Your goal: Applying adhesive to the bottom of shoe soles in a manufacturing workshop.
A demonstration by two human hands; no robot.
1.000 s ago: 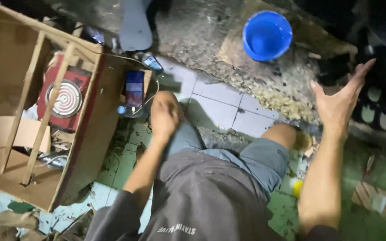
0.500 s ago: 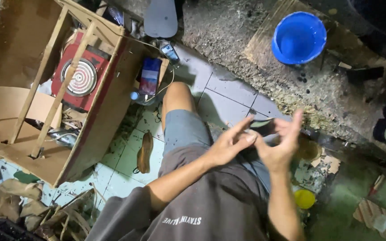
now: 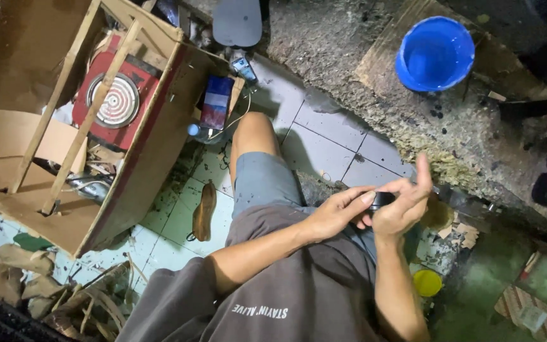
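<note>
The left hand [image 3: 333, 215] and the right hand [image 3: 400, 206] meet above the person's lap, both on a small black object [image 3: 382, 199]. The left hand's fingers are curled together, thumb along the top, their tips pressed to the near end of the object. The right hand wraps it from the other side; most of its fingers are bent round it, while the forefinger [image 3: 423, 170] sticks up straight and free. So the black object sits between the two hands, pinched from both sides, over the grey shorts [image 3: 264, 183]. Only a short dark strip of it shows; what it is, possibly a roll or a small case, cannot be told.

Up the slope, on the rough concrete ledge [image 3: 343, 57], stands a blue bucket [image 3: 435, 54]; its inside looks blue all the way down, and whether it holds water is unclear. To the left a wooden crate [image 3: 153, 145] lies tipped on its side, and within it rests a red stove [image 3: 112, 104] with a round coil, behind wooden slats. A blue box [image 3: 216, 101] leans just beside the crate. A brown sandal [image 3: 205, 212] lies on the tiles [image 3: 314, 149] by the left leg. A yellow lid [image 3: 427, 282] sits near the right forearm. The crate's left side is cut off at the frame edge.
</note>
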